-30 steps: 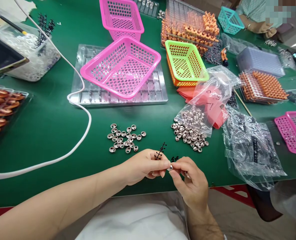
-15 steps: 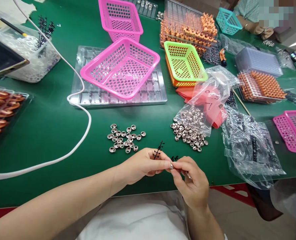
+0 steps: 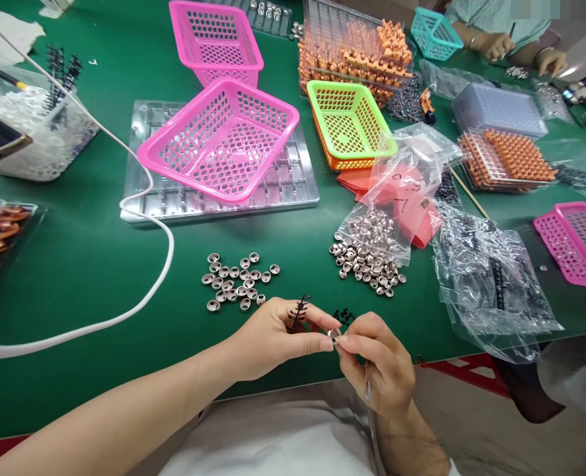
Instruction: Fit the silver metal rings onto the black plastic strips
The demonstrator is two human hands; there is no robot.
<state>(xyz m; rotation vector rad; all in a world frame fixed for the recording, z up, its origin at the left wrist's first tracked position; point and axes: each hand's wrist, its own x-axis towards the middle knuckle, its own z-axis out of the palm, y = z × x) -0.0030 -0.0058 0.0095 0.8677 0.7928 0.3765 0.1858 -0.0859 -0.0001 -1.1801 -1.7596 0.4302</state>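
My left hand (image 3: pixel 277 340) pinches a small silvery metal cup (image 3: pixel 333 335) between thumb and index finger. A black plastic sprue with short side branches (image 3: pixel 299 313) sticks up from the same hand. Touching the cup's rim are the fingertips of my right hand (image 3: pixel 384 357), which are closed. A thin shiny tool (image 3: pixel 368 382), perhaps tweezers, shows along its palm; most of it is hidden. Just beyond the fingers lie several tiny black pieces (image 3: pixel 345 315). Loose metal cups (image 3: pixel 233 272) are spread to the left, and a larger pile of cups (image 3: pixel 366 258) spills from a clear bag (image 3: pixel 396 218).
Pink baskets (image 3: pixel 223 139) rest on and behind a clear tray (image 3: pixel 302 188). A green basket (image 3: pixel 355 125) stands to their right, near trays of orange parts (image 3: pixel 518 158). A white cable (image 3: pixel 166 264) curves across the left. A co-worker's hands (image 3: pixel 495 46) are at the far right.
The metal cup has turned so its opening shows. The black sprue has tilted and shifted left with my left hand. The view has moved slightly, and the co-worker's hands have moved apart.
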